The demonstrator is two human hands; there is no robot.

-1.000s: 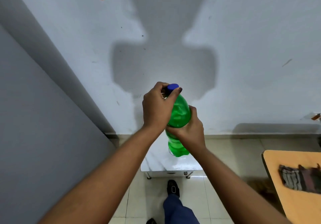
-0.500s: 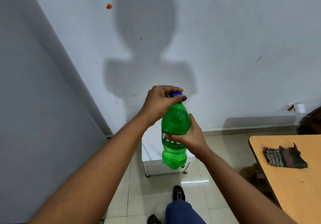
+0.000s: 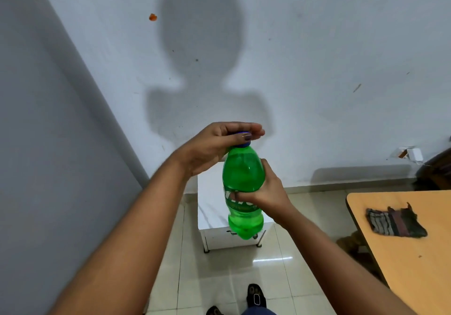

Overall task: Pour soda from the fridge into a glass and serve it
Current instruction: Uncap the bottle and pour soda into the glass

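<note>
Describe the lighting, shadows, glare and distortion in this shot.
Head view: light from behind the person throws a soft head-and-shoulders shadow on the white wall; a bright glare streak lies on the floor tiles; a small highlight sits on the green bottle; wide-angle distortion splays the forearms and slants the grey panel at left; the image is reasonably sharp overall.

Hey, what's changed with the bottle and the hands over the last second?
The left hand has shifted on the blue cap: a second ago its fingers wrapped round the cap from the side, now it lies over the top with the thumb in front. The bottle has gone from leaning right to nearly upright. The right hand still grips the bottle's middle, and the cap is still on.
</note>
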